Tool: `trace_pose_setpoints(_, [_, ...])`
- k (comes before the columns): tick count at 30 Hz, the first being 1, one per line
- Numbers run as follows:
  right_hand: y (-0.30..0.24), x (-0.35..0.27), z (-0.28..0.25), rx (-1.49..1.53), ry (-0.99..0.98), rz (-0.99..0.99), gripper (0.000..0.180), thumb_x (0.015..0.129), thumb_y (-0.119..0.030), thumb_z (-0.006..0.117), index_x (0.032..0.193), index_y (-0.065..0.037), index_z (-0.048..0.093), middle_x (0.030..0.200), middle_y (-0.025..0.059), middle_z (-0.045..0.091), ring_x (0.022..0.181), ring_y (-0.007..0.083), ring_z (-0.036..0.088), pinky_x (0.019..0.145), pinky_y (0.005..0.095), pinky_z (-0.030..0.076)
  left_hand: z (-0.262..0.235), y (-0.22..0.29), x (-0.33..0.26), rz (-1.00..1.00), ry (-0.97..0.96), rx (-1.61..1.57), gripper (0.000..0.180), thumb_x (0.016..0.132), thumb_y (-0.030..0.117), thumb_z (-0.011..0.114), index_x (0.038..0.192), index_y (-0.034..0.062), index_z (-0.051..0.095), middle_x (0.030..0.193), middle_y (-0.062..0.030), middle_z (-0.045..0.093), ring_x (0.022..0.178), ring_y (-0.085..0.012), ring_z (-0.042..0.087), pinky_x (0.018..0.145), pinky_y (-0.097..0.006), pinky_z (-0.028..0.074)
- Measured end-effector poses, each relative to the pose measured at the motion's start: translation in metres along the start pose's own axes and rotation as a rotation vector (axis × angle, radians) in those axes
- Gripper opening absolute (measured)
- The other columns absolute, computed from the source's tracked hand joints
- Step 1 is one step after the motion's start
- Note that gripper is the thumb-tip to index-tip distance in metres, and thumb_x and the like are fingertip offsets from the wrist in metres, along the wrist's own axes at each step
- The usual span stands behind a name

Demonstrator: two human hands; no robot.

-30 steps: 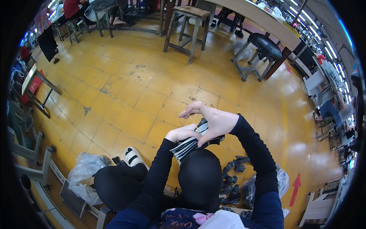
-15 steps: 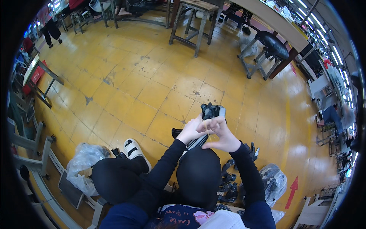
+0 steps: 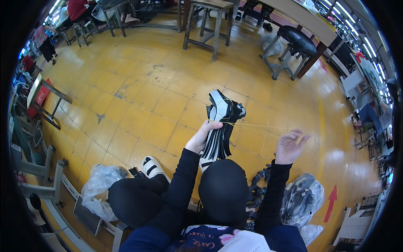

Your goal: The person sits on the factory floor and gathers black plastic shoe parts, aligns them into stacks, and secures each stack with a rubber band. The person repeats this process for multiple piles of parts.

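Flooring: yellow tile point(image 3: 138, 96), with dark scuff marks and stains. Red arrow point(image 3: 331, 203) on the floor at lower right, pointing away from the camera. Bare wooden stool point(image 3: 213, 4) upright at top centre. Second stool, seat under a black cover point(image 3: 296, 40), stands beside the long worktop point(image 3: 307, 22). Clear plastic bag point(image 3: 100, 185) at lower left; contents unclear. Seated person in a red top point(image 3: 79, 10) at upper left. Fluorescent tubes point(image 3: 351, 28) lit at upper right.
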State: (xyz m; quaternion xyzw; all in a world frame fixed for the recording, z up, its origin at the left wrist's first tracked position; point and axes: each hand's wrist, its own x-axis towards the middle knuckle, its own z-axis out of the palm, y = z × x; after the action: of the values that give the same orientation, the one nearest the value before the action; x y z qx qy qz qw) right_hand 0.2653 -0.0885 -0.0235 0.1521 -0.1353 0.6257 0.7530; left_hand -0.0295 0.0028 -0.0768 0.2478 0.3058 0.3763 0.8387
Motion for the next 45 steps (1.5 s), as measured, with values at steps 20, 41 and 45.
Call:
trace_pose_setpoints(20, [0.092,0.048,0.010,-1.410,-0.277,0.738,0.095,0.069,-0.052,0.076,0.139,-0.005,0.031,0.139,0.0104,0.037,0.136,0.0245,0.031,0.112,0.0405,0.023,-0.006,0.016,-0.030,-0.286,-0.424,-0.101,0.079,0.074,0.011,0.071,0.143,0.0006,0.034,0.131,-0.0106,0.055,0.114,-0.0176,0.056,0.099,-0.028,0.042])
trace_pose_setpoints(41, [0.075,0.011,0.057,-2.120,-0.276,0.938,0.020,0.094,-0.009,0.057,0.112,-0.004,0.064,0.082,0.0072,0.067,0.073,0.0125,0.065,0.073,0.0282,0.050,-0.027,-0.005,-0.018,0.060,-0.036,0.306,0.066,0.078,0.024,0.075,0.129,-0.0034,0.043,0.114,-0.0106,0.057,0.103,-0.0156,0.056,0.089,-0.028,0.045])
trace_pose_setpoints(45, [0.052,-0.008,0.014,-1.902,0.164,0.490,0.018,0.095,-0.004,0.054,0.111,0.003,0.060,0.096,0.0064,0.067,0.095,0.0109,0.061,0.086,0.0246,0.046,-0.008,0.000,-0.026,0.054,0.081,0.292,0.066,0.080,0.030,0.073,0.128,-0.0045,0.044,0.117,-0.0117,0.056,0.108,-0.0161,0.054,0.093,-0.028,0.043])
